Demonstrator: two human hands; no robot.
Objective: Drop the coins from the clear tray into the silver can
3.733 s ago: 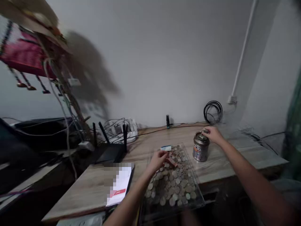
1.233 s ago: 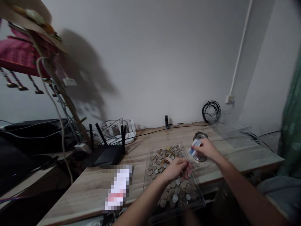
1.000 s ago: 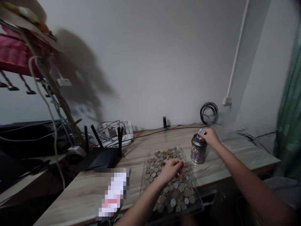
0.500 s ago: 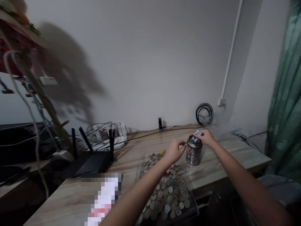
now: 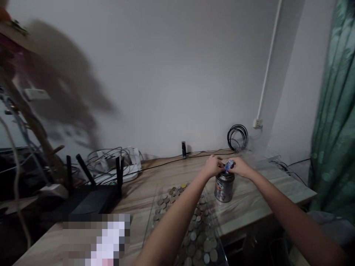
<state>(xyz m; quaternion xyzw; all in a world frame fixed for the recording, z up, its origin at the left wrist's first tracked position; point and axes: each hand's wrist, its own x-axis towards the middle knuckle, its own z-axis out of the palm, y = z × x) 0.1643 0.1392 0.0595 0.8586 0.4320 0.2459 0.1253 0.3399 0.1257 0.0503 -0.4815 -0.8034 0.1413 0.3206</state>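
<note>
Both hands meet over the top of a metal tin standing upright on the worktop. The right hand pinches a small blue-and-white item at the tin's mouth, fingers closed on it. The left hand has its fingers curled together just beside that item; whether it touches the item cannot be told. Below and to the left of the hands lies a clear tray of coins. Further left of the left hand stands a black router; beyond the hands, a coiled cable rests against the wall.
</note>
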